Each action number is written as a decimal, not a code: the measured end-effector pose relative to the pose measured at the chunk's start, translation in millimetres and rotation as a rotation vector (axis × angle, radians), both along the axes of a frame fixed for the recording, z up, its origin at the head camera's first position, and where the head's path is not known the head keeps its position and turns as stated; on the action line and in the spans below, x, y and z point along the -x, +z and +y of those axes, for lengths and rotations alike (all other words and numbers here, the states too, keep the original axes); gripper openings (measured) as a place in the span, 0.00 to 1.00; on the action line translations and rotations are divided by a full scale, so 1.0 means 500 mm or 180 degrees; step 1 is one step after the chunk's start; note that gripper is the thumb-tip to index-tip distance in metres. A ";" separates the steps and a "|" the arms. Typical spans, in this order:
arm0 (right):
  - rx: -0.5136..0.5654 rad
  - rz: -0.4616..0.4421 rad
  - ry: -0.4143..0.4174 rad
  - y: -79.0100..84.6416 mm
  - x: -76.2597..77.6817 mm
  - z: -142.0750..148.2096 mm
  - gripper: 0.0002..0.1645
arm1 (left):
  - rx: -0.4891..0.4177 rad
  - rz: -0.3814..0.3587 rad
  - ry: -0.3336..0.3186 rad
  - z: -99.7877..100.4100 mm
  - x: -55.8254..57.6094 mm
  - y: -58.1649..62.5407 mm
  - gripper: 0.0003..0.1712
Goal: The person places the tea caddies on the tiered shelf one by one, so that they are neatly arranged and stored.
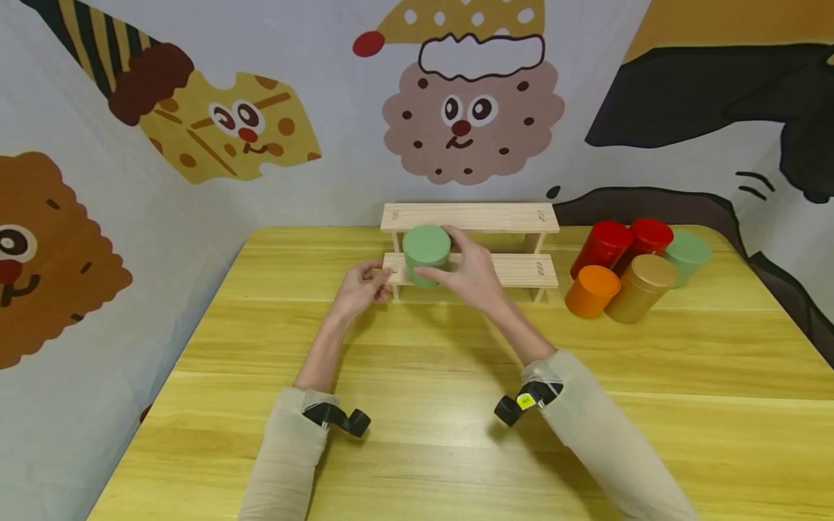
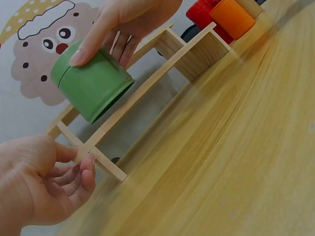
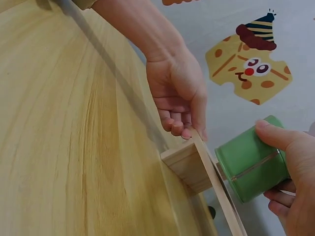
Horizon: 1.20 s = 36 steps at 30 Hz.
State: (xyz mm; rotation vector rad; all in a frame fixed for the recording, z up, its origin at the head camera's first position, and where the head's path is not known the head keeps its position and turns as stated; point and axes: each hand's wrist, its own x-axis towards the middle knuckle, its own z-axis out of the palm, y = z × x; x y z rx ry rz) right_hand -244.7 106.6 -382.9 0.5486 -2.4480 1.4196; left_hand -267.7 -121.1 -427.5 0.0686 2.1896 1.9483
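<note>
A green round tin (image 1: 426, 247) is held in my right hand (image 1: 474, 273), thumb on one side and fingers on the other. It is just over the left part of the lower board of a two-step wooden rack (image 1: 508, 268). In the left wrist view, the green tin (image 2: 93, 81) shows its base edge above the board, with a small gap. My left hand (image 1: 361, 288) pinches the left end of that lower board. Its thumb is on top and its fingers are underneath, as the right wrist view shows with the left hand (image 3: 177, 93).
To the right of the rack stand two red tins (image 1: 609, 242), an orange tin (image 1: 593, 291), a gold tin (image 1: 641, 286) and another green tin (image 1: 687, 253), close together. Behind the wooden table (image 1: 430, 434) hangs a cartoon-printed cloth (image 1: 352, 145).
</note>
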 end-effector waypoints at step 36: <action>-0.0099 -0.0228 -0.0077 -0.016 0.020 -0.025 0.55 | 0.0048 0.0064 -0.0026 -0.002 0.002 -0.004 0.30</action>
